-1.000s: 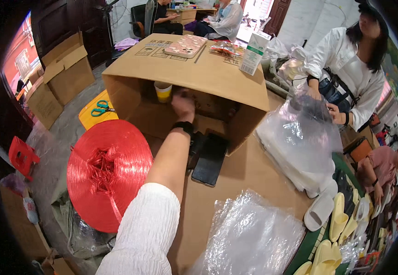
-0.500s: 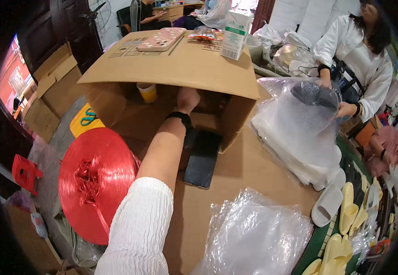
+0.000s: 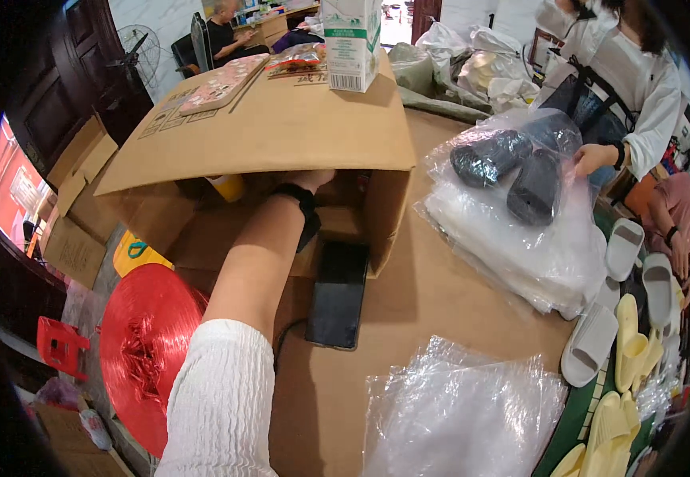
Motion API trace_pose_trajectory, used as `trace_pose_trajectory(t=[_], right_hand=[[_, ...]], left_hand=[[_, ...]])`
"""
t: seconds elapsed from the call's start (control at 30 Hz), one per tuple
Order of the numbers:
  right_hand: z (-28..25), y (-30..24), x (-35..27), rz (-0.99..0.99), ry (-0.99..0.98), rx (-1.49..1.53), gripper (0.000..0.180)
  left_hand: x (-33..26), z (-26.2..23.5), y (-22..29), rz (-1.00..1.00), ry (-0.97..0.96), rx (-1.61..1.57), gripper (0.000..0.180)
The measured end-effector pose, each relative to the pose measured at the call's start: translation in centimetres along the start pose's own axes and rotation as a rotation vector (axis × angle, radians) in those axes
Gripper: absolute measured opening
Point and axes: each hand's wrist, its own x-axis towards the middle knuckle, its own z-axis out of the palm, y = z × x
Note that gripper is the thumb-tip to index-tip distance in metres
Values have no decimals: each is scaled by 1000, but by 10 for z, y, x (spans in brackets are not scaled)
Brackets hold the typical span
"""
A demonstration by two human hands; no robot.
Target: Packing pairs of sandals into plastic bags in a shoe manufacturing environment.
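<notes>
My left arm, in a white crinkled sleeve, reaches into a cardboard box (image 3: 281, 143) lying with its open side toward me. My left hand (image 3: 314, 178) is mostly hidden beneath the box's upper edge, so its fingers and anything in them do not show. A black band (image 3: 307, 213) circles the wrist. Below the hand, a dark smartphone (image 3: 337, 296) lies at the box's mouth. A yellow cup (image 3: 229, 188) stands inside, partly covered. My right hand is out of view.
Red plastic twine (image 3: 142, 350) sits left of my arm. Clear plastic bags (image 3: 460, 409) lie in front. At right, a co-worker's hand (image 3: 595, 159) touches a bag with black slippers (image 3: 537, 187). A carton (image 3: 351, 44) and a pink phone case (image 3: 224, 83) top the box.
My left hand has gone further under the box's upper edge, and its fist is now hidden. The co-worker's bagged slippers have come down onto the bag stack; one of their hands has left it.
</notes>
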Motion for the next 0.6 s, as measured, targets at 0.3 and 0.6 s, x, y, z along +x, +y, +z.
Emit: trace_pose_trajectory(t=[0.3,0.6], right_hand=[[-1,-1,16,-92,-67,-51,5],[-2,2,3,-57,-32,10,8]], left_hand=[[-14,-20,-20,132,160,179,39],[13,1,-35,303,288,273,35]])
